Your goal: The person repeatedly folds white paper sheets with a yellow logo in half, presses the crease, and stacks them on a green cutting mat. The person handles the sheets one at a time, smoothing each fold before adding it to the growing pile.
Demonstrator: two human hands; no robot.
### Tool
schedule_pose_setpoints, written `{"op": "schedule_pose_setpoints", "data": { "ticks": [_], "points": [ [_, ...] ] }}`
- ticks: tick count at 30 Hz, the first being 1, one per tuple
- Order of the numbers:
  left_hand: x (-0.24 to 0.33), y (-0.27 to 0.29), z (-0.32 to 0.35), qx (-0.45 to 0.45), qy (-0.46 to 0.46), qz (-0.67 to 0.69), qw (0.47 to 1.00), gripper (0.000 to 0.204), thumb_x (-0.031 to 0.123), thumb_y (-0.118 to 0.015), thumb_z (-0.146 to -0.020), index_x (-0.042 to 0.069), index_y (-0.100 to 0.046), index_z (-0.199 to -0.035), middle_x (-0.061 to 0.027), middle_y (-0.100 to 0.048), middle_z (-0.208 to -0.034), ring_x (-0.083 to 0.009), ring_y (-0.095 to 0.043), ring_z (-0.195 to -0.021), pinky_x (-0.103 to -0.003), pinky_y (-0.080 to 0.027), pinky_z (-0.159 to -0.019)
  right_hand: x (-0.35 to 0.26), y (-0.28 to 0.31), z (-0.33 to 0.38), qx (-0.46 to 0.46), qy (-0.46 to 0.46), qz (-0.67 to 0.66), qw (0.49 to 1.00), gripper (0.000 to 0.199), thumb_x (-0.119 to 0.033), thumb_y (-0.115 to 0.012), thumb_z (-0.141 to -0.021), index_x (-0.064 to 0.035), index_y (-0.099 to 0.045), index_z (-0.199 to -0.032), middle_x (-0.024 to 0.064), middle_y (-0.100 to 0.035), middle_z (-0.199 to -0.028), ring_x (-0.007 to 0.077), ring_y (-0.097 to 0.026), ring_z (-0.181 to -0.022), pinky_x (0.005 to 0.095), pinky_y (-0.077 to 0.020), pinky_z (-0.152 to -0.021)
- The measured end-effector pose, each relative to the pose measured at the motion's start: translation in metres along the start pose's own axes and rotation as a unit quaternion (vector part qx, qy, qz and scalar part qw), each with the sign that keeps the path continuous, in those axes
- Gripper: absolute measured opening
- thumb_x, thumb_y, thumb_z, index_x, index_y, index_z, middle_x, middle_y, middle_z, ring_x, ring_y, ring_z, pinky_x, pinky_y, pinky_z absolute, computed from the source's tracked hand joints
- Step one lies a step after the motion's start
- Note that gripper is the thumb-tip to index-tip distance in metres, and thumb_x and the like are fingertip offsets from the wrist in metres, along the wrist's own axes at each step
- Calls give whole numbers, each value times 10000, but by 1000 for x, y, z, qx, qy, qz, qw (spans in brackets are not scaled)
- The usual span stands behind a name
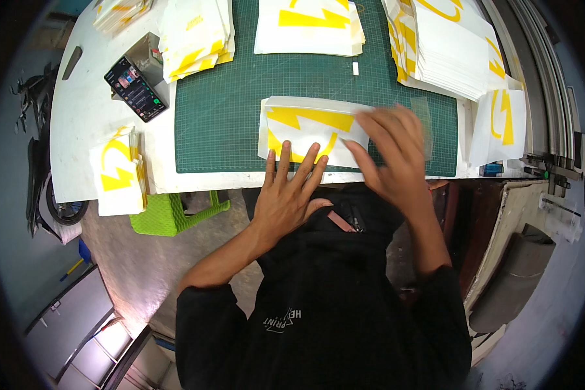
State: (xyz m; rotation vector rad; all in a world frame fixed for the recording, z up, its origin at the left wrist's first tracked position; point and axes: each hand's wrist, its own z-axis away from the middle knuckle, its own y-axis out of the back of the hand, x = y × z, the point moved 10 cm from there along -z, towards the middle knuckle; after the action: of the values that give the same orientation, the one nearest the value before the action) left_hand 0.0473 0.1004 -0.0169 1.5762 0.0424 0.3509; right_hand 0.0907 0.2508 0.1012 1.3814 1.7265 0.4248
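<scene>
White tabletop (71,153), green gridded cutting mat (221,127)

Item: one flat, white, paper-like piece with yellow printed shapes (315,127), on the mat near its close edge. Left hand (287,198): fingers spread apart, laid on the piece's near edge. Right hand (396,156), blurred: thumb and fingers apart at the piece's right end; contact cannot be told. Also: white-and-yellow printed stacks (458,62), far side; black rectangular smartphone, screen lit (136,90), left of the mat.

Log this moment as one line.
left hand: spread on yellow-and-white sheet; right hand: blurred, at sheet's right end; sheet: on green mat
</scene>
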Motion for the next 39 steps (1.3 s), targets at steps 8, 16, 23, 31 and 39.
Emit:
{"op": "schedule_pose_setpoints", "data": {
  "ticks": [8,16,23,31,39],
  "points": [
    [-1,4,0,7,4,10,1000,870,659,-591,-951,128,-412,-1616,-112,-285,-1726,-552,-229,-1541,-701,-231,-1225,43,-115,-45,-343,-82,13,936,374,-117,-782,-866,-56,-693,-1224,191,-693,-1260,333,-653,-1141,588,-374,-1140],
    [-2,-5,3,4,19,17,1000,795,655,-596,-949,160,-505,-1565,-79,-294,-1728,-532,-231,-1553,-695,-217,-1236,-2,-101,28,-109,6,76,991,371,-221,-690,-971,8,-680,-1263,182,-650,-1348,354,-577,-1296,652,-308,-1177],
    [-3,-4,1,-7,28,26,999,729,628,-600,-962,156,-562,-1515,-79,-306,-1724,-536,-215,-1560,-698,-178,-1247,-2,-113,47,-211,-59,18,976,623,-407,-628,-1006,42,-587,-1437,215,-489,-1585,368,-388,-1532,671,-180,-1251],
    [-7,15,-3,22,32,67,997,618,416,-653,-989,79,-561,-1499,-122,-425,-1655,-496,-341,-1519,-631,-300,-1227,21,-111,38,-213,-67,74,972,659,-438,-554,-1060,48,-518,-1504,209,-443,-1629,354,-349,-1557,648,-170,-1264],
    [-49,26,-22,103,-37,25,994,564,15,-709,-777,94,-690,-1336,-59,-635,-1487,-283,-597,-1364,-470,-490,-1074,21,-113,38,-210,-72,67,973,667,-450,-540,-1071,55,-515,-1504,208,-437,-1634,356,-344,-1561,617,-181,-1274]
  ]
}}
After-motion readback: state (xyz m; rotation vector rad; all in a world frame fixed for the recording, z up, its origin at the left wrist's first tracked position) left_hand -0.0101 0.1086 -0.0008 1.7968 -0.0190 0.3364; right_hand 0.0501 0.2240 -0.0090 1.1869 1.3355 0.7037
